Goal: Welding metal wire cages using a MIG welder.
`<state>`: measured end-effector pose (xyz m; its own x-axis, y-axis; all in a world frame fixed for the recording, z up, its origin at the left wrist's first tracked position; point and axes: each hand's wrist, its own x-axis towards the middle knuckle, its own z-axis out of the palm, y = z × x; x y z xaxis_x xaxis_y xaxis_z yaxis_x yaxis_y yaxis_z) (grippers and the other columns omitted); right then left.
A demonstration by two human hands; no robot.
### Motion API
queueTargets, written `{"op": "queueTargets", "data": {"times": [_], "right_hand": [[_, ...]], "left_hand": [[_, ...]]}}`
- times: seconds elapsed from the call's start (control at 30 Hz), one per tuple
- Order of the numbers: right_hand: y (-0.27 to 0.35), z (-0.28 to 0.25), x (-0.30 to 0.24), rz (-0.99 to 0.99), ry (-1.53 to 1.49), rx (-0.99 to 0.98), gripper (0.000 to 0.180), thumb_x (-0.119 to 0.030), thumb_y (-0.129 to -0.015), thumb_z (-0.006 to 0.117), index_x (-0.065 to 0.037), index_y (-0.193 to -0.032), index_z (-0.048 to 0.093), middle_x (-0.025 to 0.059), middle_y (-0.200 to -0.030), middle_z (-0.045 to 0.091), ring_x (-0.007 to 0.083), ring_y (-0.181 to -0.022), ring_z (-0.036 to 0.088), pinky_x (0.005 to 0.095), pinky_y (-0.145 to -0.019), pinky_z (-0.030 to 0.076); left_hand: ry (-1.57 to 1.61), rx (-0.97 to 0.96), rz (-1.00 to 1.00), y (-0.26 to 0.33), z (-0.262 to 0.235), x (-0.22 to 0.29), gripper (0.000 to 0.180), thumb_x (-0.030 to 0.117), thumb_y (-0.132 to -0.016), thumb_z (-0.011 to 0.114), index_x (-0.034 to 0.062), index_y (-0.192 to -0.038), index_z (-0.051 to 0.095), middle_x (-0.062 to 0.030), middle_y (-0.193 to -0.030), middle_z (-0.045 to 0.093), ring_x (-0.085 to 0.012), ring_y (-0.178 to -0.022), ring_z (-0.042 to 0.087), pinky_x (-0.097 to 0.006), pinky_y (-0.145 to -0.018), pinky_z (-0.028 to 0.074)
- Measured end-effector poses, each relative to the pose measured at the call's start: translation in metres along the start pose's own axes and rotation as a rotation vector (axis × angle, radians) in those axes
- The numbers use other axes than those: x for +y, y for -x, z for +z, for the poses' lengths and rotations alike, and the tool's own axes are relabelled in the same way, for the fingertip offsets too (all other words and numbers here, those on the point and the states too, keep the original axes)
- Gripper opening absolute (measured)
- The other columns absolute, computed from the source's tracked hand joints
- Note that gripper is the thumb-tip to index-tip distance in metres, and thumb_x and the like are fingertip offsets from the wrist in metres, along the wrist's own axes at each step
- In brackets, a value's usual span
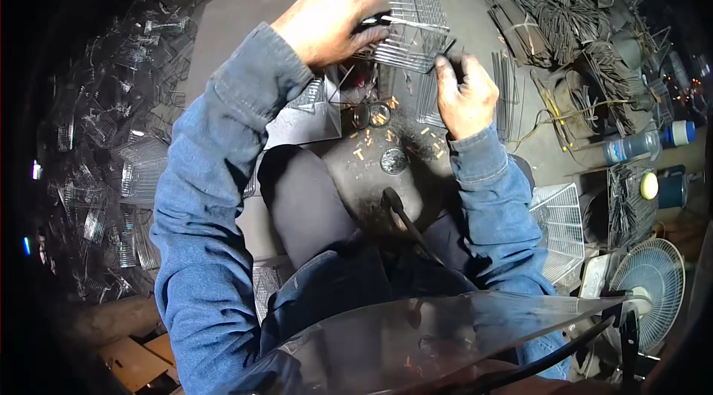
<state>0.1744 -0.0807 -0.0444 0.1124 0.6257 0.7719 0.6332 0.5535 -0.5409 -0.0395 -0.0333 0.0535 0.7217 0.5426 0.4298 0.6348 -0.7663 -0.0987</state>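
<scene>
The person sits over a concrete floor (252, 1) with a wire mesh cage (397, 5) held up in front of them — the left hand (332, 18) is curled shut over its near edge, fingers wrapped around the wires, while the right hand (465, 94) pinches the cage's lower corner from below. The two hands are apart, one at each side of the cage. Just under it, small bright wire offcuts (371, 146) and a round metal disc (394, 161) lie on the dark work surface. A heap of finished wire cages (119, 165) sits to the left; a plastic bottle (646, 142) and a small fan (653, 287) lie to the right.
</scene>
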Motion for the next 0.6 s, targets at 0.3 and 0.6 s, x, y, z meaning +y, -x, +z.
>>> {"op": "queueTargets", "data": {"times": [0.3, 0.6], "right_hand": [[0.004, 0.020, 0.027, 0.180, -0.076, -0.079, 0.008, -0.008, -0.079, 0.066, -0.004, -0.084, 0.062, 0.0145, -0.070, 0.063, 0.0242, -0.062, 0.064, 0.0310, -0.059, 0.049], [0.016, 0.021, 0.030, 0.083, -0.018, -0.053, 0.018, -0.007, -0.078, 0.067, -0.002, -0.072, 0.051, 0.0169, -0.061, 0.051, 0.0335, -0.053, 0.053, 0.0363, -0.050, 0.043]], "left_hand": [[0.127, 0.017, -0.028, 0.003, 0.041, -0.006, 0.044, 0.019, -0.085, 0.058, 0.0130, -0.128, 0.049, -0.0108, -0.127, 0.053, -0.0307, -0.120, 0.047, -0.039, -0.100, 0.040], [-0.043, -0.286, -0.239, 0.006, 0.030, 0.027, 0.068, 0.039, -0.081, 0.063, 0.0165, -0.138, 0.035, -0.0103, -0.144, 0.033, -0.0347, -0.132, 0.030, -0.054, -0.097, 0.039]]}}
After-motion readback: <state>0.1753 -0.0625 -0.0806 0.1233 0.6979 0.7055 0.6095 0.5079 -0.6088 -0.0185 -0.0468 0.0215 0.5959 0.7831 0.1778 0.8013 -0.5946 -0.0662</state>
